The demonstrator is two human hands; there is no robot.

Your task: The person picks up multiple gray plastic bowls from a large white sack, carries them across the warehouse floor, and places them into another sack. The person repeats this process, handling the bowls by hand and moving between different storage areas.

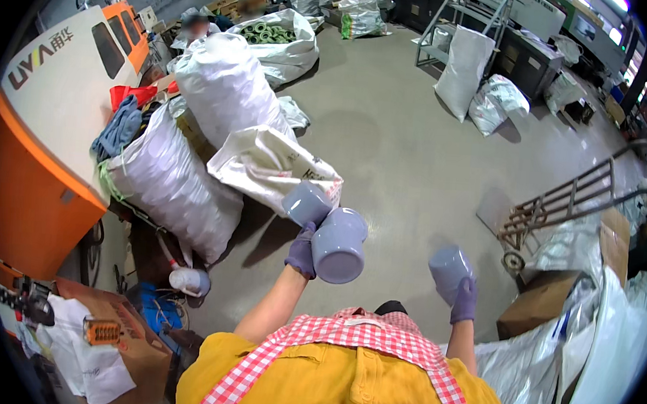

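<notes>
My left hand (pixel 302 250), in a purple glove, grips a grey plastic elbow pipe fitting (pixel 330 232) raised in front of me, its round end facing the camera. My right hand (pixel 464 300), also gloved in purple, holds a second grey pipe fitting (pixel 450 268) out to the right, lower down. The two fittings are apart and do not touch. I wear a yellow top and a red-and-white checked apron.
Large white sacks (pixel 226 97) lie stacked to the left beside an orange and cream machine (pixel 43 130). A metal hand truck (pixel 563 204) stands on the grey floor at right. A cardboard box (pixel 545 304) and white bags sit by my right side. A person stands far back left.
</notes>
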